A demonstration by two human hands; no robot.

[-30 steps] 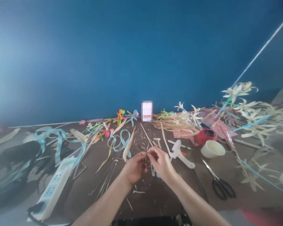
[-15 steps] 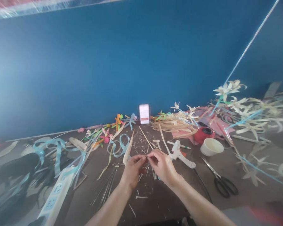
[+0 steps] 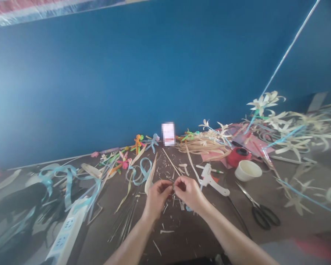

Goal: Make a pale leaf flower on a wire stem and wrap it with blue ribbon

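Note:
My left hand (image 3: 157, 198) and my right hand (image 3: 189, 192) meet over the middle of the table, thumbs and fingers pinched together. Whatever they pinch is too small and too hidden to name. Beneath them lie pale scraps and slivers (image 3: 167, 232). Just beyond the left hand stands a dry husk leaf (image 3: 151, 174). A white glue gun (image 3: 213, 182) rests to the right of my right hand, with a white pen (image 3: 218, 171) behind it. Farther right lie scissors with black handles (image 3: 264, 216).
A white cup (image 3: 248, 170) stands beside a red round object (image 3: 238, 156). Pale husk flowers (image 3: 287, 127) spread over the right side. Blue ribbon (image 3: 69, 180) and a power strip (image 3: 64, 232) are on the left, thin wires (image 3: 125, 217) nearer the middle. A blue wall (image 3: 154, 73) rises behind.
Both hands stay together at nearly the same spot, the fingers shifting slightly in their pinch. The left hand has turned a little. The table's other things look unmoved.

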